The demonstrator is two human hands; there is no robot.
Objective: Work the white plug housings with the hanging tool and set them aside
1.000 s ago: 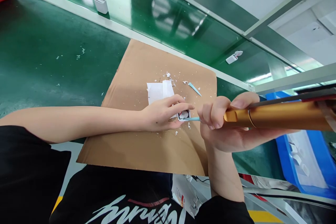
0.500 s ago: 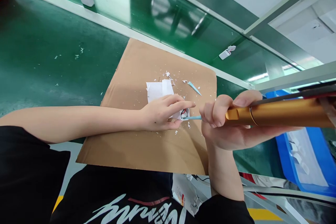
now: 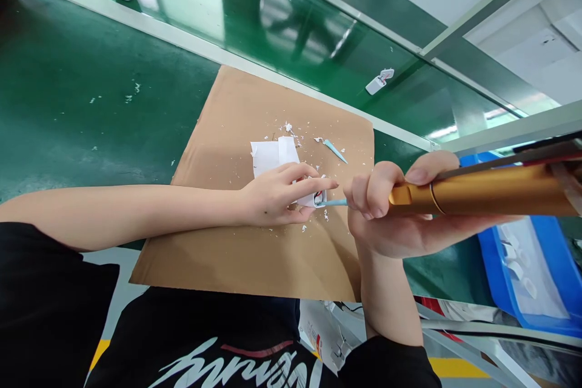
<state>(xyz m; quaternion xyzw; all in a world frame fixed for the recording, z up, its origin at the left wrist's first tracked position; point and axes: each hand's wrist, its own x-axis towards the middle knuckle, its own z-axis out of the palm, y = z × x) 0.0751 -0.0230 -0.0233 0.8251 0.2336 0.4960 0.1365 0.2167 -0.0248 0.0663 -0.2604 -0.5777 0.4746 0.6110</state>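
Left hand (image 3: 275,199) pinches small open white box (image 3: 320,199), red wire inside, over flat brown cardboard (image 3: 250,260). Right hand (image 3: 388,236) wrapped round smooth gold metallic cylinder (image 3: 491,191); thin pale-blue blade (image 3: 335,202) juts from that fist to box rim. Black shirt (image 3: 182,315): white script, not fully legible.

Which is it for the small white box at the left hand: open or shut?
Open: the top of the small white box by the left hand is uncovered, showing red wire inside.
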